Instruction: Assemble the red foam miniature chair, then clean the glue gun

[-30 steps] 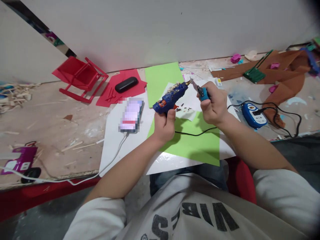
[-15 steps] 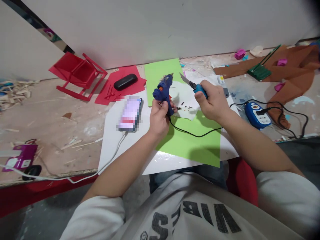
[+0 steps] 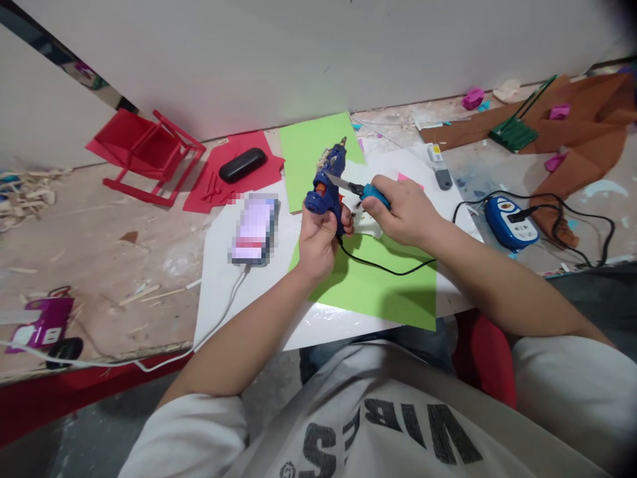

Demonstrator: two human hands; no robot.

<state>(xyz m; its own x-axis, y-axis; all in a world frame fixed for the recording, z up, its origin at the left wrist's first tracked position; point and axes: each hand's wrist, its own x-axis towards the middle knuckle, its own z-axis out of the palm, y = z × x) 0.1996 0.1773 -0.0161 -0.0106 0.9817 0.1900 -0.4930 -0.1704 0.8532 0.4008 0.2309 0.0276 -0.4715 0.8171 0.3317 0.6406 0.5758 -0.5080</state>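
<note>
My left hand (image 3: 321,242) is wrapped round the handle of a blue hot glue gun (image 3: 326,182), its nozzle pointing up and away from me. Crusty pale residue clings to the gun's front and side. In my right hand (image 3: 405,209) is a blue-handled utility knife (image 3: 375,195), its blade out. The blade lies against or just over the gun's body; contact is hard to tell. A black cord runs from the gun's handle to the right. Beneath both hands are green paper (image 3: 378,292) and a white sheet (image 3: 243,318), with dark crumbs near the gun.
At left stand a red miniature chair (image 3: 144,156), a black case (image 3: 243,164) on red paper and a phone (image 3: 255,229) on a white cable. To the right are a blue power socket (image 3: 512,222), a green miniature (image 3: 515,136), brown paper (image 3: 597,149) and a grey blade case (image 3: 442,178).
My right hand has moved left, bringing the knife blade from beside the nozzle to the glue gun's body. The gun has turned slightly in my left hand.
</note>
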